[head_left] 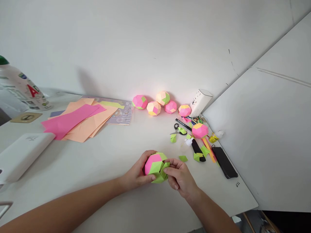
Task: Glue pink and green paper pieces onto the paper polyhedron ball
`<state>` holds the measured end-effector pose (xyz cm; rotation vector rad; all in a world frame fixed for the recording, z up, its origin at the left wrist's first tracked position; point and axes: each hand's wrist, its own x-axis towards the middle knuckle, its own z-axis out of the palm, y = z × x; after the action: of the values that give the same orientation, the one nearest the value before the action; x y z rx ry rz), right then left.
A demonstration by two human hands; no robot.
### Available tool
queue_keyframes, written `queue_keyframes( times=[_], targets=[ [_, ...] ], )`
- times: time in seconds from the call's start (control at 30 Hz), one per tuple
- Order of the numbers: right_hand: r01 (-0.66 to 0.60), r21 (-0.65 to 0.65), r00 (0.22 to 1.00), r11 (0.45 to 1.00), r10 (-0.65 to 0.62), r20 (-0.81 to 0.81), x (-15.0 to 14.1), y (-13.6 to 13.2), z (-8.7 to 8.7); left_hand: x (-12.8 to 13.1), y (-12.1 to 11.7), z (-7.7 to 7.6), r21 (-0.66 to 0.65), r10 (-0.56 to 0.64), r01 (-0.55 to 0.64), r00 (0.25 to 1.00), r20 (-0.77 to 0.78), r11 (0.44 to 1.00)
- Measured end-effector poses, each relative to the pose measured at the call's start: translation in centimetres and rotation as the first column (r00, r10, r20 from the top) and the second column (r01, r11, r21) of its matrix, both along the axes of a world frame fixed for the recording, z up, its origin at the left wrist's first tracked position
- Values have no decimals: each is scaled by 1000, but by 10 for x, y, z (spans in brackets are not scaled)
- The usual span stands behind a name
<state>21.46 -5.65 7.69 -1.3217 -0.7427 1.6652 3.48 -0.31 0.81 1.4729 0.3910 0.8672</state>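
A pink and green folded-paper ball (155, 163) is held just above the white table. My left hand (139, 171) wraps round its left side, thumb along the front. At the ball's right side my right hand (181, 176) pinches a green folded paper piece (166, 169) against a gap between the green faces. Whether that piece is joined to the ball, I cannot tell. To the right lie several loose green paper pieces (183, 158), a black cutter (198, 150) and scissors (176, 127).
Several finished paper balls (154, 108) sit along the wall. Pink and orange paper sheets (73, 119) lie left on a notebook. A phone (224, 161), a glue bottle (215, 137) and a white box (200, 102) stand or lie right. A white device (26, 155) and a large bottle (24, 87) are far left.
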Motion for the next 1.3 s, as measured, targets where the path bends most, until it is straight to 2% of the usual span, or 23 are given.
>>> queue_keyframes(
  times=[0.43, 1.1, 1.3],
  targets=[
    [-15, -62, 999, 998, 12, -47, 2, 0, 0, -1, 1, -2, 37, 14, -14, 1000, -18, 999],
    [-44, -82, 997, 996, 39, -59, 1, -1, 1, -1, 0, -1, 24, 17, -16, 1000, -17, 1000],
    [-38, -82, 998, 996, 33, -57, 0, -3, 1, 0, 1, -4, 55, 18, -17, 1000, -22, 998]
  ],
)
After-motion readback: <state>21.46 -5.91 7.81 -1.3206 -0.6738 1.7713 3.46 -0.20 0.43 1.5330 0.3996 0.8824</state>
